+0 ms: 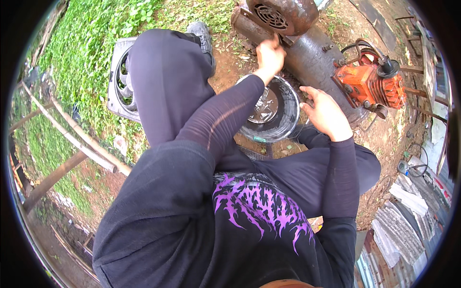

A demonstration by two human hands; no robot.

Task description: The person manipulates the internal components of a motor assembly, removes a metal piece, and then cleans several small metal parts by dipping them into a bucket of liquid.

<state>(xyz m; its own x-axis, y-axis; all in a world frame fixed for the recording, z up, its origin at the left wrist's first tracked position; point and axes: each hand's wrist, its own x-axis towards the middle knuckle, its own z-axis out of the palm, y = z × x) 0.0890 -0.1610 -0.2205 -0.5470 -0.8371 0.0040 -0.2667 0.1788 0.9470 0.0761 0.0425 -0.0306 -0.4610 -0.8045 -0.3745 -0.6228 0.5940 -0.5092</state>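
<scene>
My left hand (271,55) reaches over a round black tub (292,120) to a rusty metal tank (309,55), by the base of a brown motor (288,17) with a round slotted end cover. Its fingers are curled, and whatever they grip is hidden. Above the tub's right rim hovers my right hand (326,113), its fingers apart and holding nothing. Shiny dark liquid (265,108) shows in the tub, partly covered by my left forearm. On the tank's right end sits an orange finned compressor pump (367,84) with a black cap.
A grey square fan housing (116,79) lies on the grass beside my left knee. Corrugated sheet scraps (401,233) are piled at the lower right. Wooden poles (72,139) cross the left side. A dark hose (422,161) lies at the far right.
</scene>
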